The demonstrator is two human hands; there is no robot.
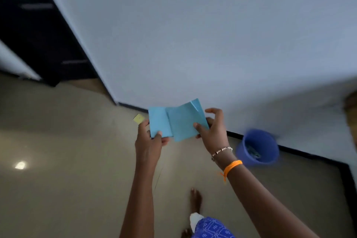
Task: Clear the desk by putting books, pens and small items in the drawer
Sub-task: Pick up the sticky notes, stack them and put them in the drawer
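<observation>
Blue paper [176, 121], one folded sheet, is held up between two hands over the floor [67, 141]. Left hand [149, 141] pinches its lower left corner, thumb on the front. Right hand [213, 131] grips the right edge, thumb on the front, forefinger lifted clear above. Right wrist carries two bands: one beaded bracelet [222, 150] and one orange thread [232, 165]. One yellow note [138, 118] lies on the floor just left of the paper. One blue bucket [257, 148] stands by the wall [193, 35], right of the hands. One bare foot [195, 200] shows below
</observation>
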